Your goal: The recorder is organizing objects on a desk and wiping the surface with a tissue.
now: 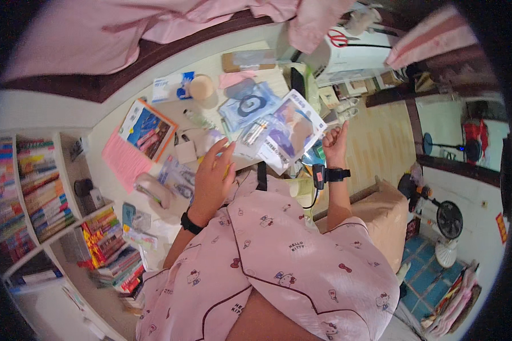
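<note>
My left hand point(215, 173) is raised over the near side of the cluttered table, its fingers apart and nothing visible in them. Below and beside it lie a small pale box point(185, 151) and a clear plastic bag point(177, 177). My right hand point(335, 146) is held up off the table's right edge. Its fingers are curled in, one digit points upward, and I see nothing in it. Nearest to it is a white and purple printed packet point(294, 128). Left of the packet are a light blue plastic pouch point(249, 107) and a clear pack of slim sticks point(255, 132).
An orange-edged book point(146, 129) and a pink sheet point(123, 157) lie at the table's left. Farther back stand a round beige lid point(201, 87) and a brown box point(248, 59). A bookshelf point(60, 165) stands at left; a black fan point(449, 220) stands at right.
</note>
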Action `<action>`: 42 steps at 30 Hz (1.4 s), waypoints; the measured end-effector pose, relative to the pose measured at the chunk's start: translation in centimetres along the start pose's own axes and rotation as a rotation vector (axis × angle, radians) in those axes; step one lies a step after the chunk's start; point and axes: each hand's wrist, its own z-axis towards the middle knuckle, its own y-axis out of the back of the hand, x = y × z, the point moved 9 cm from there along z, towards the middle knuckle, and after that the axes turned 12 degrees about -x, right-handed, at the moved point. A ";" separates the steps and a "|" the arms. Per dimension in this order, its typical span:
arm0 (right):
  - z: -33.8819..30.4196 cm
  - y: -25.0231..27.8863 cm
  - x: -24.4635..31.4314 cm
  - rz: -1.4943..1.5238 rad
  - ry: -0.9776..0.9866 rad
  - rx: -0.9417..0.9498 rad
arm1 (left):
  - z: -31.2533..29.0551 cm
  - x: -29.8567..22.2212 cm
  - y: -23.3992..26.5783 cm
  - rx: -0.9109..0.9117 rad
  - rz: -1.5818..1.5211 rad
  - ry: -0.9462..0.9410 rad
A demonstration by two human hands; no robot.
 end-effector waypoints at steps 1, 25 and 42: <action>1.0 1.8 1.4 -0.023 0.080 -0.085 | 0.0 -0.1 -0.3 0.017 -0.008 -0.019; 28.1 13.0 10.1 -0.943 0.542 -0.559 | -0.2 0.2 -4.1 0.154 0.215 0.159; -22.1 -16.8 -12.7 -1.403 0.969 1.449 | -6.7 2.1 -5.1 0.366 0.477 0.068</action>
